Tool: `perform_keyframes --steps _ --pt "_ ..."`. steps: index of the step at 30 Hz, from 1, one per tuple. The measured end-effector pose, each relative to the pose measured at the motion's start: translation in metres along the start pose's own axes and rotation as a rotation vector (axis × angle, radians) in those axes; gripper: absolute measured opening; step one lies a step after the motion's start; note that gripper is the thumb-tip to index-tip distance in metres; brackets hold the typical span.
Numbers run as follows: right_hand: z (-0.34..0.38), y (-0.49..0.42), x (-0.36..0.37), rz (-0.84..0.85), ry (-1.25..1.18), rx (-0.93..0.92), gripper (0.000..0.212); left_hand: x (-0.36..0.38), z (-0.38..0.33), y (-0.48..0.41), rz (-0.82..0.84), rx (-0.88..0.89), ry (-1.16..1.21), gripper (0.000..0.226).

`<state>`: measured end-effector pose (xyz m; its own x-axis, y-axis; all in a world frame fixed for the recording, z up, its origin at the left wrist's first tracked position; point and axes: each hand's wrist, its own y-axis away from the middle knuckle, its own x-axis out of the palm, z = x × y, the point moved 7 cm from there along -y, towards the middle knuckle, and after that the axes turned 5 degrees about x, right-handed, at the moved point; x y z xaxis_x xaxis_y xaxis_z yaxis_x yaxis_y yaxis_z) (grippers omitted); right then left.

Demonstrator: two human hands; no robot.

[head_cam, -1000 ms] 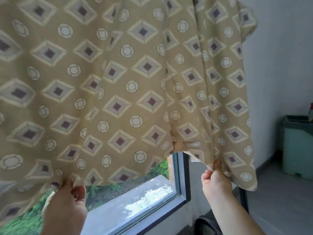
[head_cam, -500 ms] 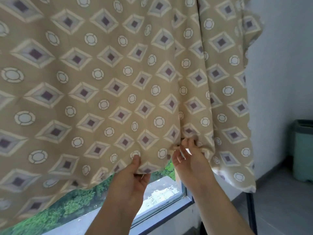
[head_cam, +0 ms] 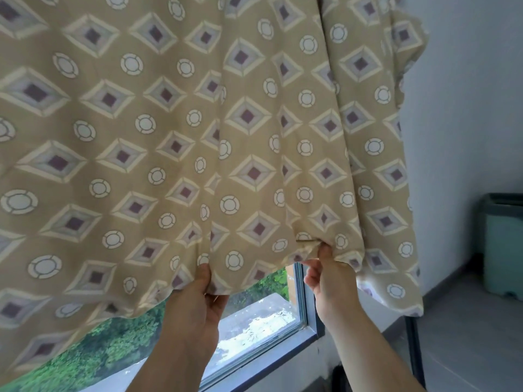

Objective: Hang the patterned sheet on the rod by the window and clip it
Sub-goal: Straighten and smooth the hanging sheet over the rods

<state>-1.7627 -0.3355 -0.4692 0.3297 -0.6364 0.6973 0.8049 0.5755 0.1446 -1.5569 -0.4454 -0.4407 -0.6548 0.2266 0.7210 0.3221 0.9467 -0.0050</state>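
One head-worn wide-angle view, close behind the hanging patterned sheet [head_cam: 198, 137], faces forward toward the window [head_cam: 300, 329] with a teal bin [head_cam: 503, 244] at right.

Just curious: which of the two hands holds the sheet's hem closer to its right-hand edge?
The right hand, pinching the patterned sheet nearer the wall; the left hand grips further left.

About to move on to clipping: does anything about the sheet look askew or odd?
The patterned sheet hangs unevenly. Its lower hem is bunched where the left hand and right hand pinch it, and it sags lower at the far left and right corners. No rod or clip is in view.
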Motion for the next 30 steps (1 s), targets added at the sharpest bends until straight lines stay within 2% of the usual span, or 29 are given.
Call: perform_keyframes --steps 3,5,8,13,16,18,20,22,24,26,27,30 --pt "0.001 0.001 -0.002 0.091 -0.009 0.051 0.036 -0.004 0.000 -0.005 -0.033 0.020 -0.014 0.034" --pt "-0.008 0.002 -0.008 0.146 0.102 0.096 0.034 -0.009 -0.001 -0.010 -0.075 0.025 -0.005 0.035" --pt "-0.018 -0.001 -0.026 0.109 0.278 0.115 0.037 -0.013 -0.003 -0.012 -0.123 0.019 0.007 0.035" --pt "-0.008 -0.003 -0.041 -0.037 0.163 0.105 0.033 -0.007 -0.001 -0.002 -0.073 -0.053 0.001 0.007" --pt "-0.004 0.005 -0.044 -0.079 0.061 0.081 0.026 0.000 0.002 0.013 0.017 -0.118 -0.045 0.007" --pt "-0.002 0.013 -0.035 -0.006 -0.087 0.103 0.015 0.005 0.010 0.023 0.088 -0.205 -0.077 0.014" --pt "0.000 0.022 -0.015 0.129 -0.200 0.162 0.026 0.008 0.016 0.030 0.120 -0.270 -0.105 0.016" --pt "-0.003 0.030 0.003 0.195 -0.234 0.229 0.035 0.005 0.020 0.035 0.107 -0.339 -0.253 0.020" --pt "-0.016 0.039 0.016 0.184 -0.118 0.325 0.036 0.002 0.022 0.046 0.159 -0.488 -0.432 0.043" --pt "-0.027 0.054 0.025 0.157 0.135 0.417 0.041 0.005 0.018 0.063 0.276 -0.666 -0.559 0.070" --pt "-0.026 0.059 0.030 0.145 0.260 0.417 0.041 0.011 0.012 0.070 0.318 -0.703 -0.597 0.074" --pt "0.011 0.074 0.046 0.108 0.547 0.359 0.043 0.041 -0.023 0.072 0.332 -0.545 -0.708 0.060"
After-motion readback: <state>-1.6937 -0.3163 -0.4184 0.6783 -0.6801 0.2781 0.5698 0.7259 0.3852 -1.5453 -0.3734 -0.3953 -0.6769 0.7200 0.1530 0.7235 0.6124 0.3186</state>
